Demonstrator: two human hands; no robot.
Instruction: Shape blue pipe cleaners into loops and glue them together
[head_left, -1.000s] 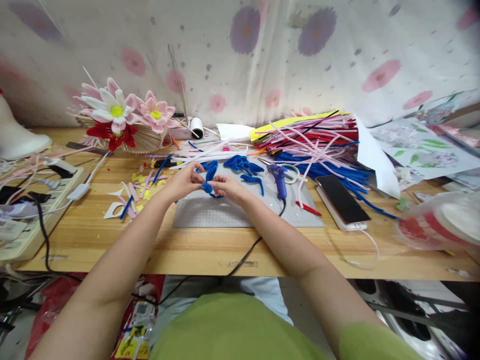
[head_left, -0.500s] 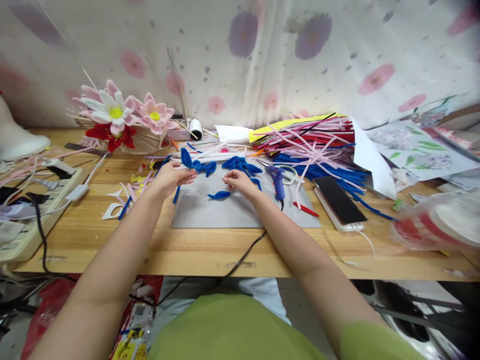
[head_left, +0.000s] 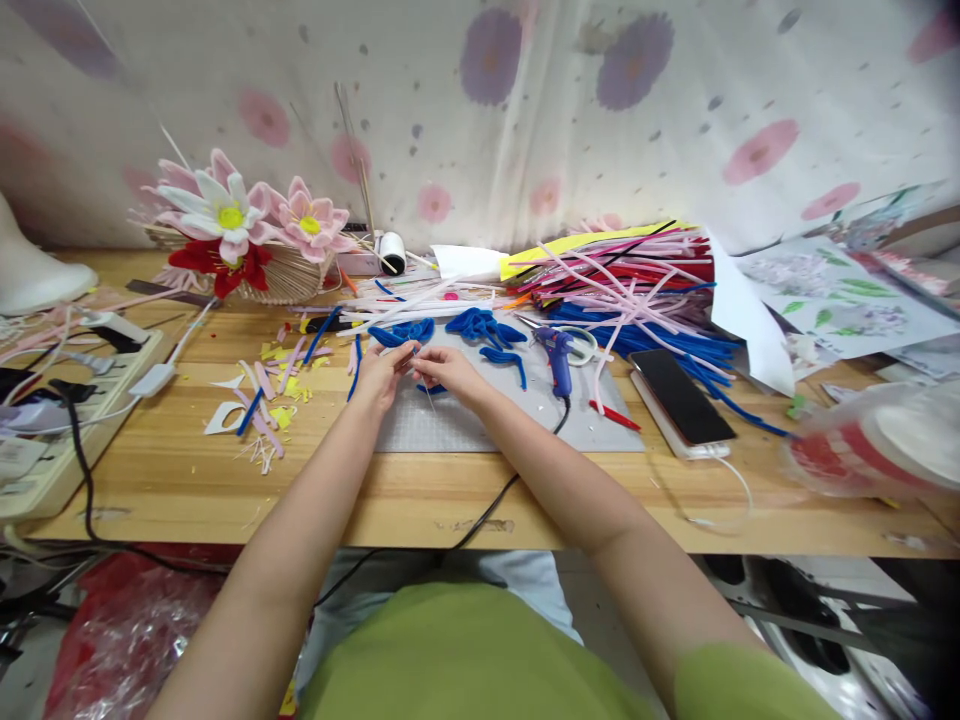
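Observation:
My left hand [head_left: 384, 378] is closed in a pinch above the grey mat [head_left: 435, 432]. At its fingertips is a blue pipe-cleaner petal [head_left: 384, 336], partly hidden and overlapping other blue pieces behind. My right hand [head_left: 448, 372] meets it from the right, fingers pinched on a thin wire [head_left: 428, 394] that slants down between the hands. Under the right hand, another blue petal [head_left: 438, 390] lies mostly covered. Beyond the hands is a bunch of shaped blue petals [head_left: 480, 326], with a stemmed blue piece [head_left: 504, 357] just nearer.
Right of the hands lie a blue glue gun [head_left: 555, 362], white-handled scissors [head_left: 581, 346], a red pen-like tool [head_left: 616, 415] and a phone [head_left: 681, 397]. Pipe cleaners [head_left: 637, 285] are heaped behind. Scraps [head_left: 281, 390], a power strip [head_left: 112, 420] and pipe-cleaner flowers [head_left: 232, 215] are leftward.
My left hand has moved right and nearer with the blue petal. My right hand has shifted slightly left; the two now meet, with the thin wire between them.

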